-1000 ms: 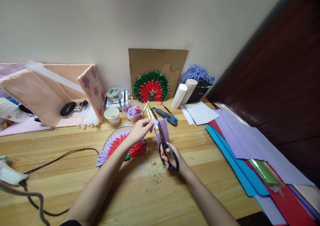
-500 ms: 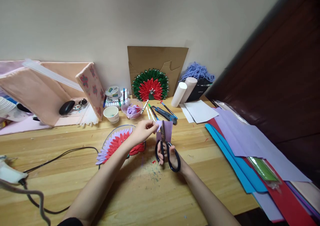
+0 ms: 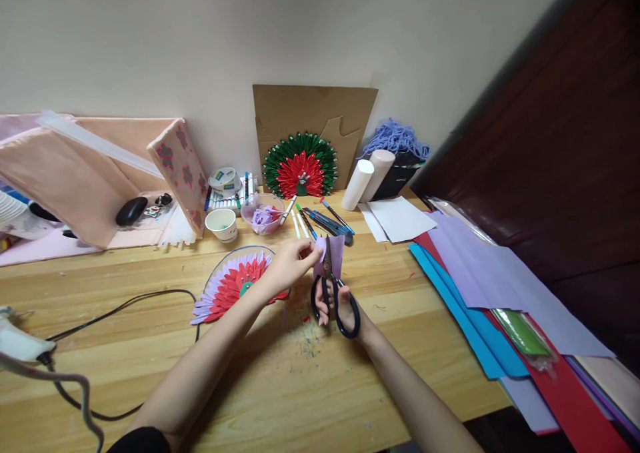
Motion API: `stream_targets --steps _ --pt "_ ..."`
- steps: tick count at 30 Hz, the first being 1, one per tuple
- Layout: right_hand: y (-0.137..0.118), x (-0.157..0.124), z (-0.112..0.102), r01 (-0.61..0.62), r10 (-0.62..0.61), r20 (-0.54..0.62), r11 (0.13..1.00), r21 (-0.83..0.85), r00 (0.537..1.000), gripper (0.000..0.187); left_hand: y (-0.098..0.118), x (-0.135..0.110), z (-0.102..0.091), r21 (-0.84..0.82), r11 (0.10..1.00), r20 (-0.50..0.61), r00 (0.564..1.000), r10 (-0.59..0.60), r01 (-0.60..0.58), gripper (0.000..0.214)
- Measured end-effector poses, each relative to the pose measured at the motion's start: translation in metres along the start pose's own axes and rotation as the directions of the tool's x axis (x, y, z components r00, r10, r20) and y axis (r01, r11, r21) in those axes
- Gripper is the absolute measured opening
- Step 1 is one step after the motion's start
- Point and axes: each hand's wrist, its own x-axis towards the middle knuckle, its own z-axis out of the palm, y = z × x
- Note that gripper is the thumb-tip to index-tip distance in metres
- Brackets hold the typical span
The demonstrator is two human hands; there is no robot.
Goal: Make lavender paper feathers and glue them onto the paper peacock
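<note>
With fingers pinched, my left hand (image 3: 296,264) grips the left edge of a small piece of purple paper (image 3: 337,251). Black-handled scissors (image 3: 352,314) are in my right hand (image 3: 345,306), blades pointing away from me and lying across the paper. Whether the blades are fully closed is hard to make out. Under and left of my left forearm lies a fan-shaped craft (image 3: 207,304) of red and purple petals on a clear round sheet, partly covered by the arm. A clear bowl (image 3: 263,221) behind my left hand holds purple and red pieces.
A green and red peacock craft (image 3: 301,173) leans on cardboard (image 3: 313,103) by the wall. Markers and a utility knife (image 3: 330,225) lie ahead. A paper cup (image 3: 221,226) stands left, a glue gun (image 3: 23,339) with its cable nearer. Coloured sheets (image 3: 470,319) pile up at right.
My left hand has shifted slightly right, closer to the scissors' blades. The view has tilted a little, and more of the fan craft's green centre shows. Both holds stay the same.
</note>
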Motion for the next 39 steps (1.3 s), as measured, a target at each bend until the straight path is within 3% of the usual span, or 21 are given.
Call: stream_targets --steps 5,13,20,33,39 --pt "0.002 0.002 -0.004 0.011 -0.011 -0.002 1.000 -0.015 1.000 0.069 0.000 0.001 -0.002 -0.012 1.000 -0.013 1.000 -0.026 0.026 0.035" --pt "-0.007 -0.005 0.005 0.018 -0.012 0.045 0.990 -0.139 0.999 0.074 -0.002 0.001 -0.002 0.001 1.000 -0.121 0.993 -0.007 0.008 0.034" --pt "0.002 -0.001 0.001 0.016 -0.015 0.012 0.999 -0.045 1.000 0.071 -0.001 -0.001 0.004 0.039 0.999 -0.109 0.994 0.032 -0.028 0.032" --pt "0.004 0.002 0.004 -0.025 0.028 -0.019 0.992 0.121 0.999 0.065 0.001 -0.001 0.007 -0.056 0.998 -0.123 0.992 -0.016 0.009 0.034" --pt "-0.004 0.001 0.010 -0.022 0.024 -0.110 0.999 0.025 0.994 0.062 0.000 -0.001 0.005 -0.069 0.998 -0.132 0.991 -0.017 0.008 0.035"
